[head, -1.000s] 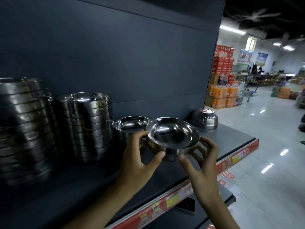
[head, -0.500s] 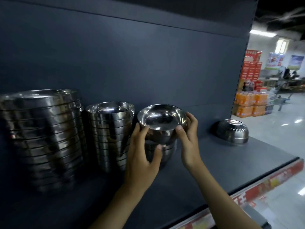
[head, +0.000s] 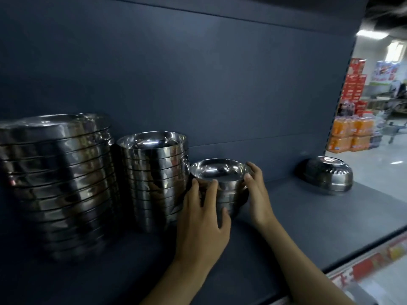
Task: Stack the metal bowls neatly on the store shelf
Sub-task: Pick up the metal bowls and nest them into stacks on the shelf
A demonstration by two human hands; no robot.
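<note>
Shelf (head: pixel 308 219): three bowl stacks along the back edge; one upturned bowl (head: pixel 326 173) at the right edge. Left hand (head: pixel 203 225) and right hand (head: pixel 256 194) clasp the short stack (head: pixel 222 183).

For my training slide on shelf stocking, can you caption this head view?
Both hands, left hand and right hand, seat a metal bowl on the short stack beside two taller stacks.
</note>
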